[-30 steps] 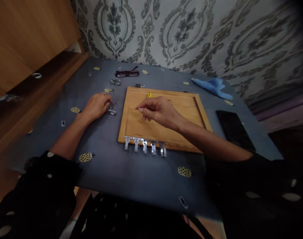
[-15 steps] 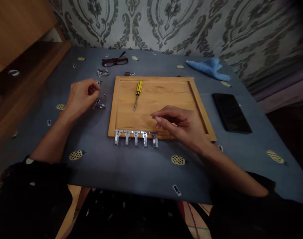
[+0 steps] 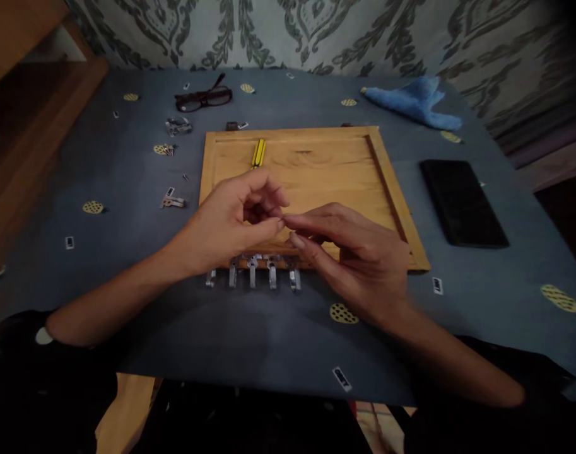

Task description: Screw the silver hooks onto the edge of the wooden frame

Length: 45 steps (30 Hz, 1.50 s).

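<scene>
left hand (image 3: 224, 221) and right hand (image 3: 363, 252) meet with fingertips curled over the wooden panel (image 3: 316, 170); whether anything is pinched cannot be told. panel lies on counter (image 3: 269, 340), likely stiff, best held by its rim (image 3: 395, 192).

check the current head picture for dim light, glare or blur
Head view: dim overall, with the upper right corner nearly black; head view: row of metal hooks catches pale highlights; head view: left hand and right hand look slightly soft.
</scene>
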Motion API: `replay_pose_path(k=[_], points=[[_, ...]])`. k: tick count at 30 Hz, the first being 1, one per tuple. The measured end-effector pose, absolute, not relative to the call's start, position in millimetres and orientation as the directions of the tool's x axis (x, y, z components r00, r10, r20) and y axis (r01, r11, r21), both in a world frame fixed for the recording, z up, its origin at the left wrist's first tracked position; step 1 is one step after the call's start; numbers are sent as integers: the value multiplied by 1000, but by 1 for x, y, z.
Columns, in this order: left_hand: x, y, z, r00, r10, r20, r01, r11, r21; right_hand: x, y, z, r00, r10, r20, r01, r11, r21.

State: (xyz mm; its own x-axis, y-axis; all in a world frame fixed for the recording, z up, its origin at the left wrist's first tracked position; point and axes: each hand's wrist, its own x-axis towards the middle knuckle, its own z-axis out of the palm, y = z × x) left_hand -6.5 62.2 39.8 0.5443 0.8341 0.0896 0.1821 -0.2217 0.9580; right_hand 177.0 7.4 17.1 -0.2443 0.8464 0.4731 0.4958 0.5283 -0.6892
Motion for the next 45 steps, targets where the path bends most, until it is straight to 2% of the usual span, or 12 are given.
replay_pose_path(k=[5, 11, 19, 24, 27, 31, 34, 38, 41, 45], points=[[-5, 68, 37, 534, 846, 10, 192, -133, 972, 179, 9, 13, -220, 867, 447, 501, 494, -711], [-1, 66, 37, 560, 829, -9, 170, -105, 980, 179, 7, 12, -162, 898, 410, 468, 436, -769], [-5, 69, 36, 627, 765, -145, 198, 23, 980, 182, 8, 7, -162, 898, 409, 457, 436, -775], [-5, 73, 38, 674, 723, -150, 142, 73, 987, 185, 8, 10, -115, 921, 372, 498, 378, -780], [-8, 72, 40, 673, 729, -127, 172, 13, 985, 186, 8, 10, -94, 939, 332, 467, 336, -818], [-25, 59, 42, 581, 808, -94, 364, -155, 918, 188, 8, 9, -70, 968, 242, 391, 250, -886], [-43, 43, 43, 565, 825, 31, 507, -376, 776, 190, 7, 8, -48, 980, 195, 335, 200, -921], [-63, 23, 36, 663, 735, 140, 566, -615, 549, 190, 7, 8, -24, 989, 147, 258, 148, -955], [-70, 14, 25, 697, 703, 143, 600, -681, 420, 189, 8, 8, -17, 994, 111, 195, 112, -974], [-71, 11, 12, 705, 691, 159, 604, -703, 375, 190, 7, 9, -53, 995, 86, 151, 93, -984]])
